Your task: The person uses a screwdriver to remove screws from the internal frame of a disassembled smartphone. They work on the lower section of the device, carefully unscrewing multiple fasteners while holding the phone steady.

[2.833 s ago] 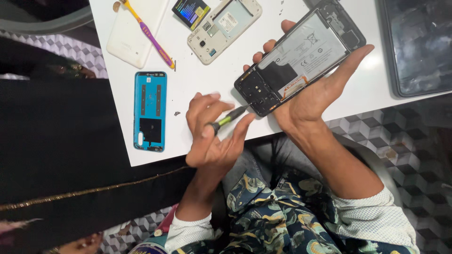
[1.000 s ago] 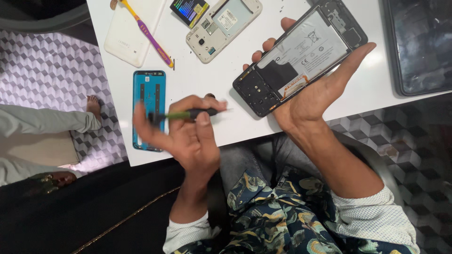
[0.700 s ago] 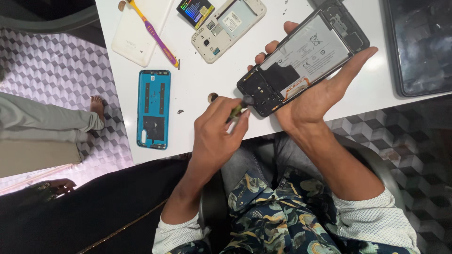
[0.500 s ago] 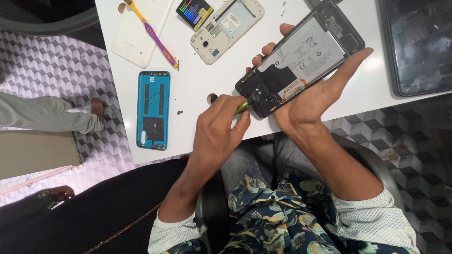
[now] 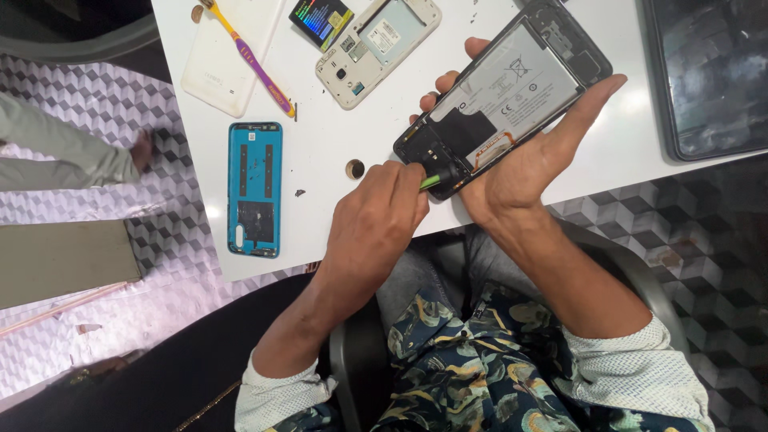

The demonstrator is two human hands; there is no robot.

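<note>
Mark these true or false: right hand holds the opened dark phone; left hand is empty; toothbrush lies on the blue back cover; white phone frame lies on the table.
1. The right hand holds the opened dark phone. True.
2. The left hand is empty. False: its fingers grip a green tool, whose tip is at the phone's near end.
3. The toothbrush lies on the blue back cover. False: it lies across the white cover, and the blue one lies apart.
4. The white phone frame lies on the table. True.
</note>
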